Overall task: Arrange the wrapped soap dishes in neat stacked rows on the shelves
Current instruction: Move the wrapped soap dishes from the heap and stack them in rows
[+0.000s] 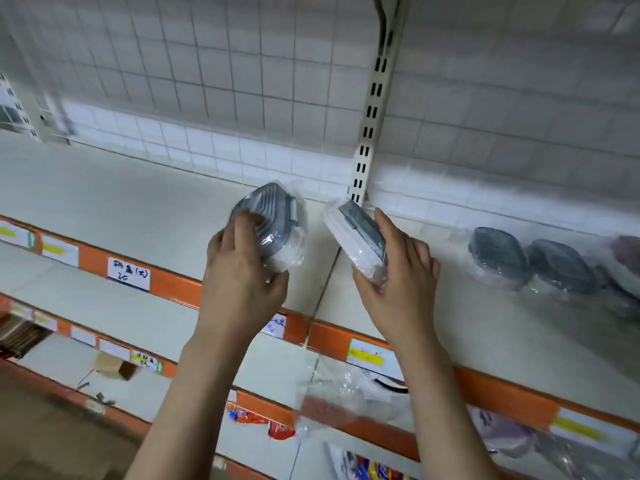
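My left hand (242, 271) grips a grey-and-white soap dish in clear wrap (277, 226), held over the top shelf (121, 202). In my right hand (394, 282) is a second wrapped soap dish (356, 237), tilted on edge, white base facing left. Both dishes hang just above the shelf near the slotted upright (370, 109). To the right, two dark grey wrapped dishes (530, 258) lie side by side in a row on the shelf, with a purplish one (627, 251) at the frame's edge.
A wire grid back panel (207, 81) closes the shelf's rear. Orange price rails (173, 282) edge each shelf. Lower shelves hold loose wrapped goods (349, 400), a small cardboard box (114, 365) and colourful packets (249, 417).
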The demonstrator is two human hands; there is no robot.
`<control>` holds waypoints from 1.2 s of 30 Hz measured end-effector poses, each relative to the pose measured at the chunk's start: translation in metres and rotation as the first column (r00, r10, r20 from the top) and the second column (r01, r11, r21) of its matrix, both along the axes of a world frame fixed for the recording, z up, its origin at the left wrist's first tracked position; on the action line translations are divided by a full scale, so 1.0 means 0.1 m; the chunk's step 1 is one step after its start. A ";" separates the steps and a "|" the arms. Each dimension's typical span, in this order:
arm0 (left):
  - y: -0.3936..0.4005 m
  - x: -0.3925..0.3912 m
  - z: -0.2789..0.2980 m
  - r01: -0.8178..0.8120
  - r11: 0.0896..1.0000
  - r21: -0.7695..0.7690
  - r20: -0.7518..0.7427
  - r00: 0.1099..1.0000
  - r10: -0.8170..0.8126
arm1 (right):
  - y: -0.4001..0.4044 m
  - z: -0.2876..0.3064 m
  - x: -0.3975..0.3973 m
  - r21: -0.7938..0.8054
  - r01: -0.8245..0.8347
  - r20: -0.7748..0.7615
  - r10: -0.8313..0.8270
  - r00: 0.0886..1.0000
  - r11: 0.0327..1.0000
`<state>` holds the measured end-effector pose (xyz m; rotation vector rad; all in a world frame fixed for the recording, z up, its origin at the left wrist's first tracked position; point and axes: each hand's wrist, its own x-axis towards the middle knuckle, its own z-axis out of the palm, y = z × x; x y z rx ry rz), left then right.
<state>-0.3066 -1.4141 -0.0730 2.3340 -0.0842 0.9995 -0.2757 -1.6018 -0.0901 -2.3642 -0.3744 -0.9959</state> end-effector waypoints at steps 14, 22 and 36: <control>1.92 0.10 -0.03 -0.269 0.962 -0.042 0.076 0.959 0.272 | 2.01 0.01 0.19 0.236 -0.184 -0.065 0.205 0.977 0.954; 2.97 0.39 -0.11 -0.323 0.943 0.084 0.017 0.946 0.323 | 3.08 0.06 0.65 0.126 -0.319 -0.068 0.329 0.942 0.939; 5.07 0.91 -0.07 -0.440 0.873 0.212 0.084 0.898 0.432 | 5.34 0.01 1.54 0.249 -0.328 -0.022 0.344 0.939 0.911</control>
